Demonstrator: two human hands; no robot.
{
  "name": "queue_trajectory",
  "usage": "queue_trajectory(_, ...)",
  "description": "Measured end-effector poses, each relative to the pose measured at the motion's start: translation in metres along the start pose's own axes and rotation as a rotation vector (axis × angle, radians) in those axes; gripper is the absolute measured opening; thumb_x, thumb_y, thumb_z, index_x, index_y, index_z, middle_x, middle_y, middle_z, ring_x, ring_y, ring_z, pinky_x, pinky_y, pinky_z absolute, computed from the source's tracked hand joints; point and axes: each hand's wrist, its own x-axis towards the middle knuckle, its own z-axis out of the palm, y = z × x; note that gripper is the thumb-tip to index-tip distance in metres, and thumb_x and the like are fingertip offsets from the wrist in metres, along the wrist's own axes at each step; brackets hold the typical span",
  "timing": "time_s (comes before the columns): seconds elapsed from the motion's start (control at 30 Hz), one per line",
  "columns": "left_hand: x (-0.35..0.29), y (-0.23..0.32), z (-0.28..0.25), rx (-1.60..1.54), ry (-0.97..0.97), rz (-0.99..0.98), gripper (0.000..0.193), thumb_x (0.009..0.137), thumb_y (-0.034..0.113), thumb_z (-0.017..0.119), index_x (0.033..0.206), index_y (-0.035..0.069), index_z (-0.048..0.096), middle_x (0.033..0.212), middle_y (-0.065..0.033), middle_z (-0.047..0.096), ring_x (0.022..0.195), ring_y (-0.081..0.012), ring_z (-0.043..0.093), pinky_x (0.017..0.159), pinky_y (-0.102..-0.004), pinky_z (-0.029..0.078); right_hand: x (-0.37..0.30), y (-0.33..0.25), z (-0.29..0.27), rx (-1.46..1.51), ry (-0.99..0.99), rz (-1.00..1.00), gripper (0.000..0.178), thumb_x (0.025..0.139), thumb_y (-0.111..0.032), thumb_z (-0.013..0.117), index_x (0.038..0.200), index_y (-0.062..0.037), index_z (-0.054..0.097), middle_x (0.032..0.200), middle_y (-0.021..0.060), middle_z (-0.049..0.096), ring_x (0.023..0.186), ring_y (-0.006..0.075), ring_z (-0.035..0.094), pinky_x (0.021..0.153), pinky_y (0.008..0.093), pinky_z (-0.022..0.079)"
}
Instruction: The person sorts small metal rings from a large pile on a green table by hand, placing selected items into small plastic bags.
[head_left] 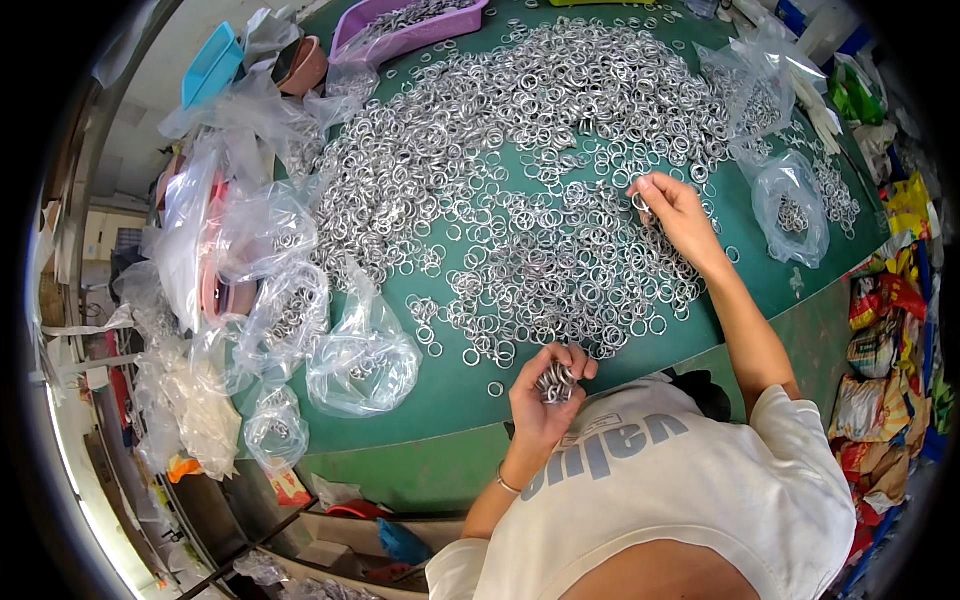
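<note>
A great spread of small silvery metal rings (600, 90) arcs over the green table, with a nearer heap of rings (560, 270) in front of me. Close to the table's front edge, my left hand (545, 395) is curled around a bunch of stacked metal rings (555, 383). My right hand (672, 210) reaches over the right side of the nearer heap. Its thumb and fingers are pinched together on a metal ring (642, 202); whether more than one is in the pinch I cannot make out.
Clear plastic bags with rings inside (365, 350) lie along the left side, and another bag (790, 210) sits at the right. A purple tray (410, 30) of rings and a blue basket (212, 65) stand at the back left. Colourful packages (880, 340) pile up beyond the right edge.
</note>
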Motion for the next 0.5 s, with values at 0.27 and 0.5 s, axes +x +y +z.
queue_trajectory(0.27,0.0,0.001,-0.003,0.005,-0.023,0.027,0.024,0.092,0.02,0.043,0.104,0.002,0.053,0.082,-0.008,0.04,0.075,-0.0171,0.04,0.037,-0.0179,0.032,-0.001,-0.001,0.007,-0.657,0.196,-0.419,0.02,0.075,-0.007,0.065,0.095,-0.0044,0.06,0.099,0.0103,0.052,0.097,0.0293,0.047,0.088,0.0358,0.037)
queue_trajectory(0.5,0.0,0.001,-0.001,0.061,-0.029,0.048,0.031,0.092,0.021,0.044,0.116,0.003,0.052,0.082,-0.008,0.041,0.072,-0.0169,0.04,0.036,-0.0169,0.031,-0.006,-0.003,0.046,-0.668,-0.102,-0.529,0.018,0.069,-0.007,0.07,0.085,-0.0046,0.061,0.099,0.0058,0.05,0.1,0.0254,0.046,0.087,0.0377,0.037)
